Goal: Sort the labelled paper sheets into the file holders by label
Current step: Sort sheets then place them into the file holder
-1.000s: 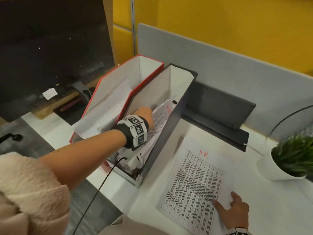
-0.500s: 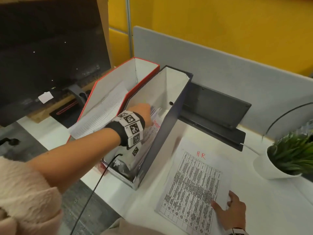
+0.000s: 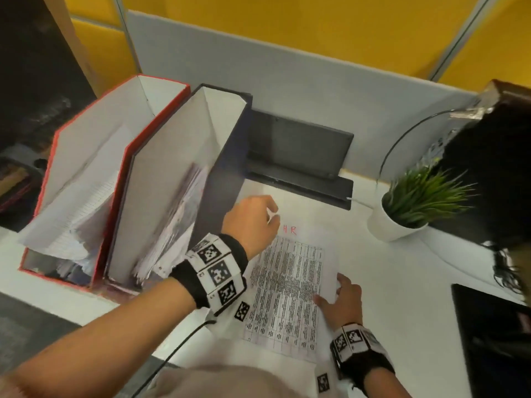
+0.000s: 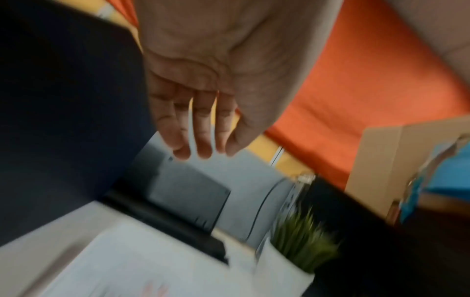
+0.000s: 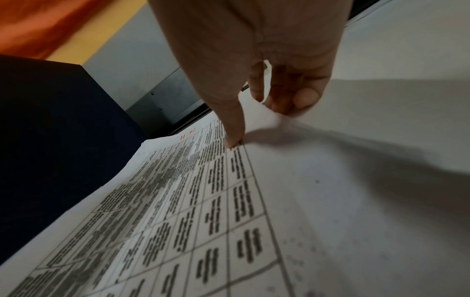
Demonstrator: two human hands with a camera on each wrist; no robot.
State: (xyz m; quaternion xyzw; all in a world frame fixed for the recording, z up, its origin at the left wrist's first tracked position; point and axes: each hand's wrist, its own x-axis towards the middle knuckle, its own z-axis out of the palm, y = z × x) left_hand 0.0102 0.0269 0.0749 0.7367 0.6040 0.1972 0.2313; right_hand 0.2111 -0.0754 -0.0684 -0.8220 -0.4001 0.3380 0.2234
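Note:
A red file holder (image 3: 71,156) and a navy file holder (image 3: 224,156) stand side by side at the left, both with sheets inside. A printed sheet labelled HR (image 3: 287,282) lies on the white table to their right. My left hand (image 3: 258,214) hovers over the top of that sheet, close to the navy holder. The blurred left wrist view shows the left hand (image 4: 201,144) with straight fingers and nothing in it. My right hand (image 3: 333,288) rests on the sheet's right edge. In the right wrist view the right hand (image 5: 259,120) has its thumb pressing the HR sheet (image 5: 178,211).
A potted plant (image 3: 413,208) stands at the back right. A dark metal bracket (image 3: 301,150) sits against the grey partition behind the sheet. A monitor (image 3: 28,67) is at the far left and a dark object (image 3: 488,340) at the right edge.
My left hand has come out of the navy holder without the sheet it pushed in. It has moved right, over the top of the HR sheet. The right hand stays on the sheet.

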